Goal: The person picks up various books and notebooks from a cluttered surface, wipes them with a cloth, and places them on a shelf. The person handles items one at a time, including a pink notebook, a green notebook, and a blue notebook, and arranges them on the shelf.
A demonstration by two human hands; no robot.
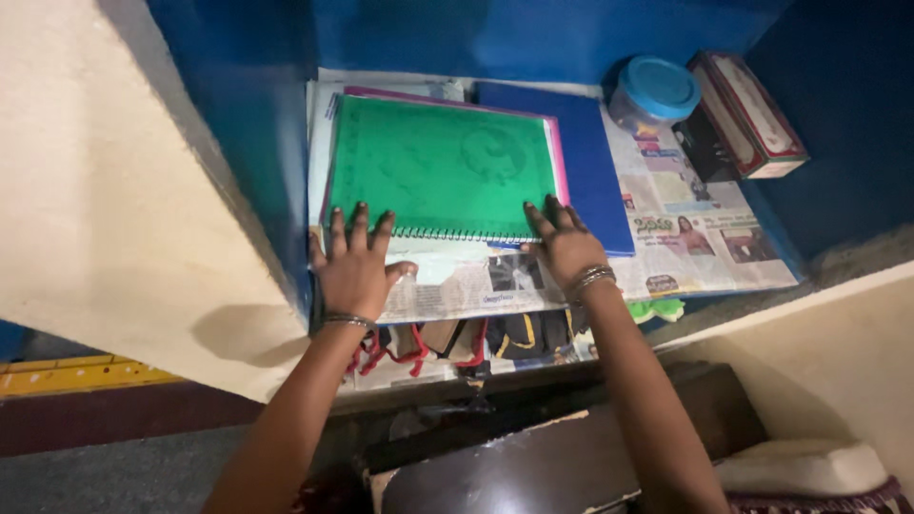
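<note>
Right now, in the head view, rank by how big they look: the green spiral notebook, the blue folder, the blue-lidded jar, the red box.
1. green spiral notebook
2. blue folder, partly covered by the notebook
3. and 4. red box and blue-lidded jar: too alike to rank

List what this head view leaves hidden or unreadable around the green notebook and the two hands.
- Pink folder, head view: mostly covered by the green spiral notebook.
- Blue folder: left part under the stack.
- Lower shelf items: dark, overhung by newspaper.
- Left hand and right hand: palms face down, unseen.
</note>
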